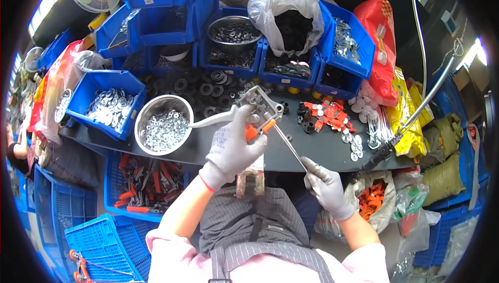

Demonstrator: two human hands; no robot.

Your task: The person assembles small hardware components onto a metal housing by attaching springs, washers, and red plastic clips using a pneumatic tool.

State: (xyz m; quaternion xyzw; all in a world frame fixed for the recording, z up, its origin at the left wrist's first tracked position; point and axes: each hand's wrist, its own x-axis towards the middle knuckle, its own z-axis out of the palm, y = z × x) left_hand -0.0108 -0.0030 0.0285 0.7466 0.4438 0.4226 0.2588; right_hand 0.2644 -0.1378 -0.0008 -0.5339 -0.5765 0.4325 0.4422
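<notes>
My left hand (228, 145), in a pale grey glove, is closed round a hand tool with a silver metal body (266, 102). A long pale handle (214, 120) sticks out of it to the left, and orange parts show by my fingers. My right hand (330, 189), gloved too, grips the near end of a thin metal rod (289, 145). The rod slants up to the orange piece at the tool; how they join is too small to tell. Left of the tool stands a steel bowl (139, 135) full of small metal pieces.
Blue bins (78, 96) with metal parts line the dark table (306, 162). Red-orange pieces (332, 116) and pale washers (356, 148) lie to the right. Below the edge are a blue crate (112, 171) of orange-handled tools and a sack (384, 220) of orange parts.
</notes>
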